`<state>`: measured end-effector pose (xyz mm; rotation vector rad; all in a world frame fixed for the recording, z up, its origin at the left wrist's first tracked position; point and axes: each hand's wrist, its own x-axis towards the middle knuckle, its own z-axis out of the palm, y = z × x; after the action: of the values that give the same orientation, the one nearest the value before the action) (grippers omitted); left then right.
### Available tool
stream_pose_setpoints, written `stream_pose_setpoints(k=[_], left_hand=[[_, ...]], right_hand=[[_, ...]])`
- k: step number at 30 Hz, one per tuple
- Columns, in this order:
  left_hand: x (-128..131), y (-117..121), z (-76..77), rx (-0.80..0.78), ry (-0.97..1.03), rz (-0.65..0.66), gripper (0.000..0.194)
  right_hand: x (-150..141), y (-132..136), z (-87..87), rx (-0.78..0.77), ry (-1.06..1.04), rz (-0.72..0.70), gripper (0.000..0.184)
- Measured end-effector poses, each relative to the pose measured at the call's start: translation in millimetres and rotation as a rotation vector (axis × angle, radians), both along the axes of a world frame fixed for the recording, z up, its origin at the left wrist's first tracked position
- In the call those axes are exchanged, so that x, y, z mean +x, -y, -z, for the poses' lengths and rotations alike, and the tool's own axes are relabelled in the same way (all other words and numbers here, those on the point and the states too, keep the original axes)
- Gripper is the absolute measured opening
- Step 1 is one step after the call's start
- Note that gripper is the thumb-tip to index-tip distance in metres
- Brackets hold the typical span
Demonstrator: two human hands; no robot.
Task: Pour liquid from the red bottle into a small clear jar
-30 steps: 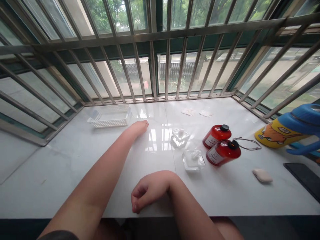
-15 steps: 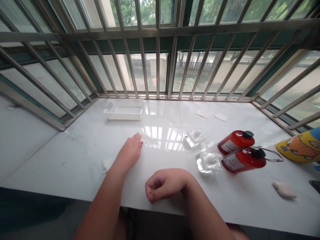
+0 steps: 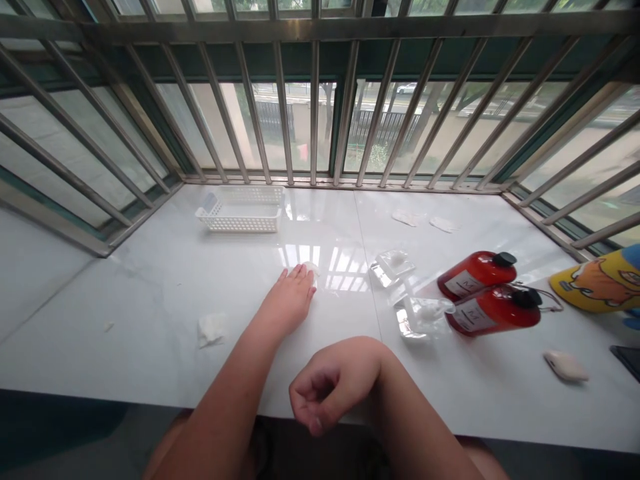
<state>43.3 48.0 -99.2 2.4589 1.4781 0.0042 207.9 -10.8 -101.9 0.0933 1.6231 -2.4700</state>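
— Well, left hand [image 3: 290,301]: status?
— Flat on the table [image 3: 150,280], palm down, fingers [image 3: 303,275] stretched out. The fingertips touch a small white pad [image 3: 311,268] that peeks out just beyond them. Nothing is gripped.
— Right hand [image 3: 327,385]?
— At the near table edge, wrist bent, fingers loosely curled inward. It holds nothing that shows.
— Where do the other items lie?
— 1 more white pad, crumpled [image 3: 211,329], lies left of the left forearm, apart from it. A white basket [image 3: 243,217] stands at the far side near the window bars [image 3: 313,113]. Right of the left hand are 2 clear dishes [image 3: 393,267], each with something white inside. Just beside them lie 2 red bottles [image 3: 477,275] with black caps, on their sides, touching each other. 2 flat white pieces [image 3: 407,217] lie further back. A white bar [image 3: 565,366] sits near the right edge, below a yellow and blue item [image 3: 600,283].
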Motion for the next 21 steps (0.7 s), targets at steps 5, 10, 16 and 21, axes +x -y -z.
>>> stream_pose_setpoints(k=[5,10,16,21], left_hand=[[8.8,8.7,-5.1,-0.057,0.050,0.207,0.053],[5.7,15.1,-15.9,-0.097,0.171,0.350,0.041],[-2.7,20.6,-36.1,-0.228,0.260,0.348,0.023],[-22.4,20.6,-47.6,-0.239,0.163,0.193,0.025]], right_hand=[[-0.9,-0.3,2.1,-0.102,-0.077,-0.043,0.055],[0.0,-0.5,-3.2,-0.101,-0.111,-0.003,0.052],[0.1,0.6,-5.1,-0.133,-0.143,0.022,0.052],[1.8,1.5,-3.3,-0.155,-0.144,0.039,0.053]])
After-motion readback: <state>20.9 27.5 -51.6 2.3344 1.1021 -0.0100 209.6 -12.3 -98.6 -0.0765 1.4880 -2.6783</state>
